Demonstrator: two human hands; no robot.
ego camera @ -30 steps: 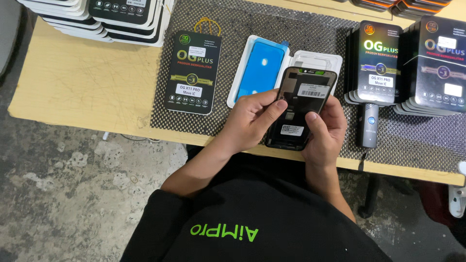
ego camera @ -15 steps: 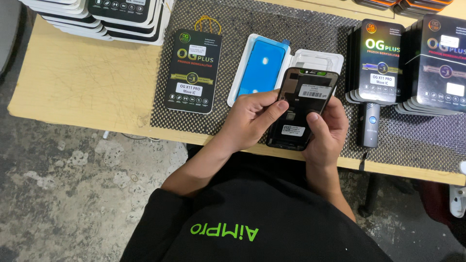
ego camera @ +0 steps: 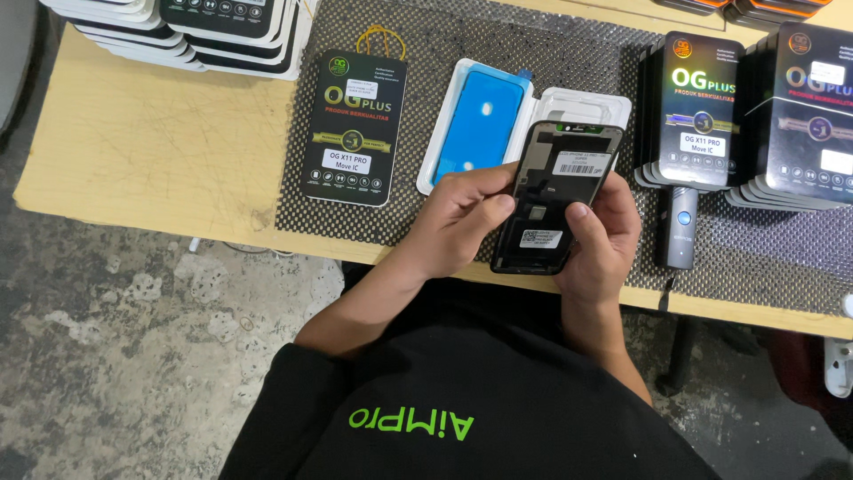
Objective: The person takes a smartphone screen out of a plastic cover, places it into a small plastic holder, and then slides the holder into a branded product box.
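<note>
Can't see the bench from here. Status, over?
Both hands, left hand and right hand, grip the phone screen panel, back side up. Blue sheet in white tray behind it. Nothing blocking.

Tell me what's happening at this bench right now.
A person holds a black phone screen panel in both hands, back side up, above the table edge. The left hand grips its left edge and the right hand supports the right side, thumb on the panel. Behind it on the dark mat lie an open white tray and a blue sheet. A black box lies to the left, with stacks of boxes to the right.
</note>
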